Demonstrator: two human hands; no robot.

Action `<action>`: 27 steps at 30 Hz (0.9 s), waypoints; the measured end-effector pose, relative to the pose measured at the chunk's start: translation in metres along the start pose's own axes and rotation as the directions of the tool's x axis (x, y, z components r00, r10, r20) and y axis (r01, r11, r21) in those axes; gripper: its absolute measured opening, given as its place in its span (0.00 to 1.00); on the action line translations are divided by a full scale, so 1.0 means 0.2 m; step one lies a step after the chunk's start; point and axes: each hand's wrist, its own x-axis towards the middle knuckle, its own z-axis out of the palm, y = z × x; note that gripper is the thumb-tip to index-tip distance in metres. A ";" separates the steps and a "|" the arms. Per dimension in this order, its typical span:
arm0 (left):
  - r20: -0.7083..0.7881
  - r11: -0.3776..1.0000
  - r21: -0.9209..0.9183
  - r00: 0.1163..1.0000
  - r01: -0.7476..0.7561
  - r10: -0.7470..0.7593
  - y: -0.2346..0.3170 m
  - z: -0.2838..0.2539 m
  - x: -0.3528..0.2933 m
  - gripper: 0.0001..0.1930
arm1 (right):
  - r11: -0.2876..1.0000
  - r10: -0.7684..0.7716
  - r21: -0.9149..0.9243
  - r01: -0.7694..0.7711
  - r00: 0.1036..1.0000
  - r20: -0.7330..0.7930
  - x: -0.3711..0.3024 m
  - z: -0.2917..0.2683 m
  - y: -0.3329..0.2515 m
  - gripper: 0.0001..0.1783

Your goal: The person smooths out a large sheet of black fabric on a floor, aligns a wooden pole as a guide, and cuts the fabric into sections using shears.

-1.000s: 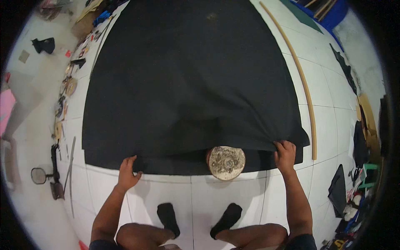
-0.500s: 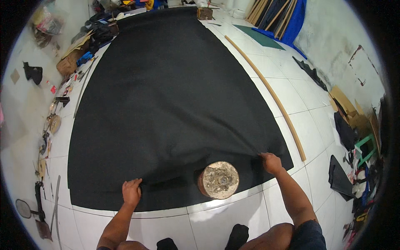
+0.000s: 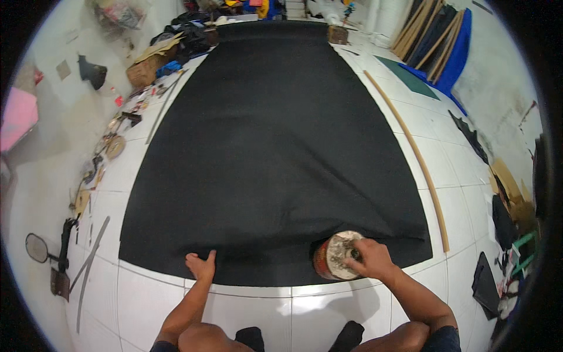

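A large sheet of black material [image 3: 270,146] lies over the floor, with soft folds across its near right part. On its near edge stands a heavy-looking round can [image 3: 322,262] with a reddish side and a rough, pale, cement-like top. The fingers of my right hand [image 3: 372,258] close round a small dark knob in the middle of that top. Whether the can is off the sheet I cannot tell. My left hand [image 3: 202,267] rests at the sheet's near edge, left of the can, thumb spread from the fingers and nothing held.
A long wooden strip [image 3: 410,141] lies along the sheet's right side. A small brown block [image 3: 338,35] sits at the far right corner. Clutter and a cardboard box [image 3: 143,71] line the left wall. Poles [image 3: 419,29] and blue cloth [image 3: 460,53] lean at the back right.
My right hand has let go of the sheet's right part and taken hold of the can's top. My left hand's thumb has spread. The view has shifted.
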 end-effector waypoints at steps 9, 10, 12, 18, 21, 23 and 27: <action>0.665 0.480 -0.563 0.714 0.673 -0.220 0.22 0.09 0.06 0.23 | 0.986 -0.126 -0.107 0.130 0.991 0.049 -0.04 0.13 0.02 0.21; 0.696 0.550 -0.503 0.689 0.667 -0.200 0.19 0.11 0.09 0.21 | 0.981 -0.165 -0.095 0.171 0.984 0.068 -0.06 0.12 -0.01 0.20; 0.713 0.625 -0.497 0.693 0.602 -0.101 0.13 0.15 0.10 0.20 | 0.981 -0.183 -0.052 0.189 0.978 0.098 -0.16 0.09 -0.10 0.19; 0.659 0.561 -0.540 0.729 0.628 -0.182 -0.03 0.19 0.13 0.16 | 0.977 -0.150 0.175 0.121 0.975 0.164 -0.38 0.21 -0.26 0.19; 0.709 0.558 -0.539 0.697 0.631 -0.103 -0.09 0.19 0.17 0.16 | 0.973 -0.150 0.212 0.085 0.939 0.309 -0.51 0.24 -0.30 0.20; 0.670 0.539 -0.542 0.719 0.645 -0.186 -0.06 0.20 0.13 0.16 | 0.958 -0.182 0.267 0.100 0.936 0.300 -0.61 0.25 -0.32 0.20; 0.651 0.549 -0.550 0.735 0.629 -0.190 -0.03 0.18 0.09 0.15 | 0.955 -0.232 0.265 0.135 0.895 0.381 -0.63 0.22 -0.34 0.20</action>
